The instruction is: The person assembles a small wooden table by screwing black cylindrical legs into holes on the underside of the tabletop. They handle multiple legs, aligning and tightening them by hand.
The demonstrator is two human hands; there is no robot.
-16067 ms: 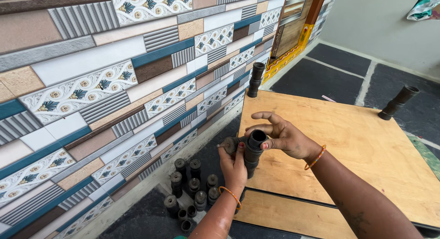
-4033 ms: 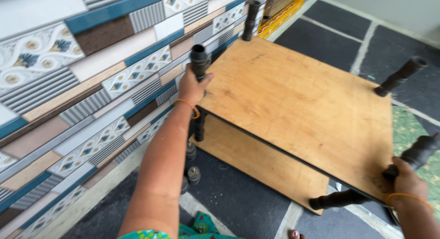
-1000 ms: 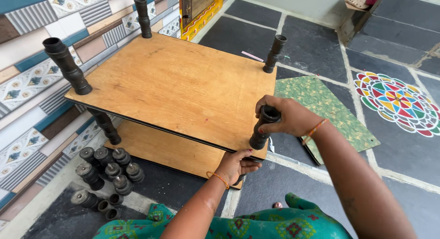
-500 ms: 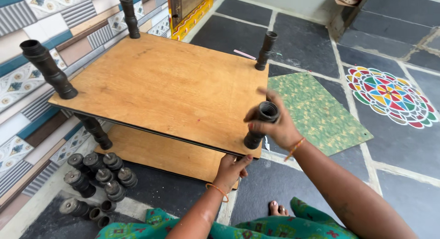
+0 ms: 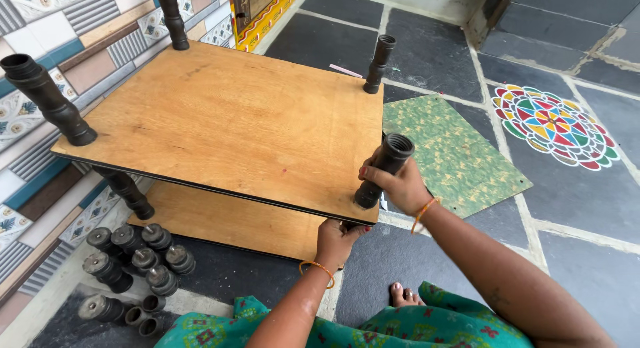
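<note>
A wooden shelf board (image 5: 227, 121) fills the left and middle of the frame, lying flat with a black plastic post at each corner. The right hand (image 5: 400, 185), just right of centre, is wrapped firmly around the near-right post (image 5: 383, 168), fingers curled about its middle; the post stands a little tilted, its hollow top open to view, its foot at the board's corner. The left hand (image 5: 337, 238) sits directly below, at lower centre, its fingers tucked up under that same corner of the board; how tightly it grips, and whether it holds anything under there, I cannot tell. A second board (image 5: 233, 221) lies beneath the first, joined by a dark post (image 5: 127, 191) at the left. At lower left a cluster of spare black posts (image 5: 133, 255) stands on the floor beside the patterned tile wall (image 5: 40, 168). To the right of the shelf a green patterned panel (image 5: 453, 155) lies flat on the dark stone floor (image 5: 587, 268), and a colourful round floor drawing (image 5: 553, 125) shows at upper right.
</note>
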